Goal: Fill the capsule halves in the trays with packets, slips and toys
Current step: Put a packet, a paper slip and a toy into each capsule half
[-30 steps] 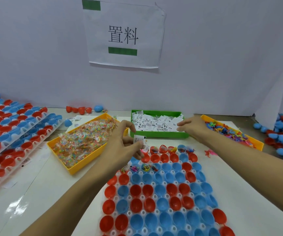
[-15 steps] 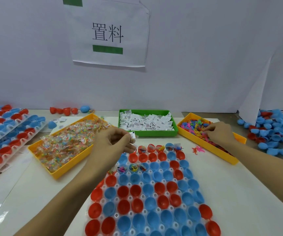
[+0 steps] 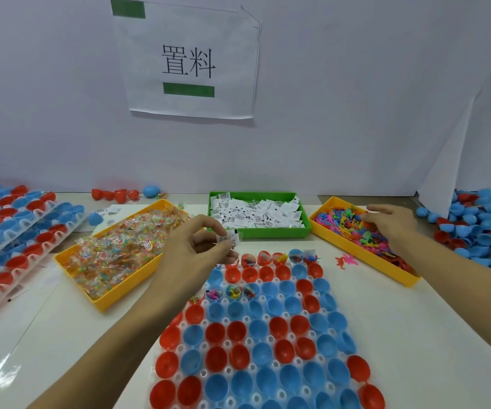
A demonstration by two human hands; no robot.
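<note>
My right hand (image 3: 392, 225) had gone from slip bin to toys (image 3: 356, 228), fingers loose, nothing held yet; left hand (image 3: 197, 249) kept pinching a slip (image 3: 232, 238) w/ next capsule half unfilled.

This looks like a small assembly or packing workstation. A white table (image 3: 415, 335) backs onto plain white partition boards, where a printed paper sign (image 3: 189, 59) with two Chinese characters and green bars is taped up. Sorted stock sits in shallow yellow and green plastic bins (image 3: 259, 233), and stacked clear trays of red and blue capsule halves (image 3: 11, 231) wait at the left.
</note>
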